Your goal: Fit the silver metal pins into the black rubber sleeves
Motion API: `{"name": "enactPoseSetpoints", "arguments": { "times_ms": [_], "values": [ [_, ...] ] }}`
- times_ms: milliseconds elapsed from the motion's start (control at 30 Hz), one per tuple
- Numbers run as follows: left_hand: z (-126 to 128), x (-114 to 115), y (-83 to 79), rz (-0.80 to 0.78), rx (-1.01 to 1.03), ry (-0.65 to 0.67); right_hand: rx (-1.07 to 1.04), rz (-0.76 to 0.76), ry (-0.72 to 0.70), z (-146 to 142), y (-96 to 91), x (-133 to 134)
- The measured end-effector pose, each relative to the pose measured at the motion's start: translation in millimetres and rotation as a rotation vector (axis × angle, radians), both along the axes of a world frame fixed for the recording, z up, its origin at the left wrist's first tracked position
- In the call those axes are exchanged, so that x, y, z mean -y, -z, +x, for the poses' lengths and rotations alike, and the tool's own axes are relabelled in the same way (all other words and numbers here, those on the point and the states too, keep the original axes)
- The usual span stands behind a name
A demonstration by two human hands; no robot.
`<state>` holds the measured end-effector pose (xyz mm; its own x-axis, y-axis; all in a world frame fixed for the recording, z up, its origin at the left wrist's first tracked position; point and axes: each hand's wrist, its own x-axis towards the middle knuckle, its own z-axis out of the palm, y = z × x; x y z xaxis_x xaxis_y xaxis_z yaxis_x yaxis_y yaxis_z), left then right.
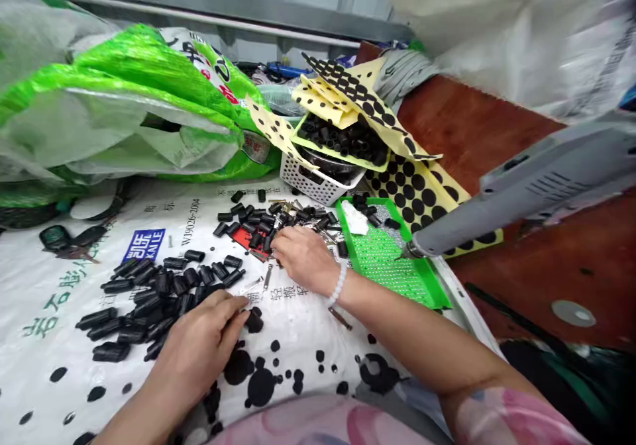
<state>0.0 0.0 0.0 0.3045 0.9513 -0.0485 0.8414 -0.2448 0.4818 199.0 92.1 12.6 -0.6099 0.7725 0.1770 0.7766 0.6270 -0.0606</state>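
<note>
My left hand (199, 346) lies on the printed white sack (59, 299), its fingers closed on a short black tube (254, 319) at the edge of a heap of black tubes (149, 296). My right hand (303, 256) reaches forward, palm down with fingers curled, into a second scatter of black tubes and small metal parts (263, 223). What its fingertips pinch is hidden. A white bead bracelet (338, 285) circles that wrist.
A green perforated tray (392, 259) sits right of my right hand. A white basket (313, 180) holds a green tray of black tubes. Yellow sheets with black round pads (422, 193) lie behind. A grey power tool (536, 187) points in from the right. Green plastic bags (124, 100) fill the back left.
</note>
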Motion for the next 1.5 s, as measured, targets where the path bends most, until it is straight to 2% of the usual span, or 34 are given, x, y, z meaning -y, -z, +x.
{"name": "enactPoseSetpoints", "arguments": {
  "times_ms": [167, 333, 500, 600, 700, 800, 900, 967, 1067, 1133, 1233, 1400, 1500],
  "values": [
    [-7.3, -4.9, -8.1, 0.04, 0.032, 0.016, 0.031, 0.016, 0.012, -11.7, -4.4, -14.1],
    [-10.0, -20.1, -26.5, 0.053, -0.065, -0.027, 0.086, 0.008, -0.019, -15.4, -7.4, -39.0],
    [11.2, -50.9, -42.5, 0.112, -0.251, -0.014, 0.111, 0.022, -0.066, -22.0, -5.1, -42.6],
    [33.1, -75.5, -38.4, 0.162, -0.395, 0.01, 0.104, 0.028, -0.078, -23.4, -5.0, -38.3],
    [50.6, -94.3, -26.1, 0.179, -0.398, 0.037, 0.082, 0.022, -0.057, -18.0, -9.0, -33.6],
    [57.6, -102.0, -17.3, 0.185, -0.373, 0.079, 0.026, 0.01, 0.007, -4.5, -16.2, -25.5],
    [53.8, -99.7, -19.3, 0.188, -0.316, 0.107, -0.101, -0.028, 0.08, 14.2, -22.5, -12.0],
    [47.7, -93.6, -24.7, 0.188, -0.264, 0.129, -0.36, -0.123, 0.101, 26.0, -24.2, -1.4],
    [38.8, -78.9, -30.8, 0.179, -0.013, 0.136, -0.809, -0.347, 0.093, 37.6, -22.7, 13.6],
    [35.2, -67.2, -31.1, 0.165, 0.207, 0.111, -0.961, -0.468, 0.086, 40.4, -20.7, 22.0],
    [34.1, -51.4, -27.9, 0.157, 0.358, 0.075, -1.055, -0.525, 0.092, 40.0, -19.0, 32.9],
    [37.0, -38.5, -23.7, 0.175, 0.389, 0.068, -1.051, -0.487, 0.025, 36.1, -18.6, 45.7],
    [37.7, -35.0, -22.8, 0.159, 0.387, 0.063, -1.105, -0.492, 0.035, 34.2, -17.4, 49.7]
  ]
}}
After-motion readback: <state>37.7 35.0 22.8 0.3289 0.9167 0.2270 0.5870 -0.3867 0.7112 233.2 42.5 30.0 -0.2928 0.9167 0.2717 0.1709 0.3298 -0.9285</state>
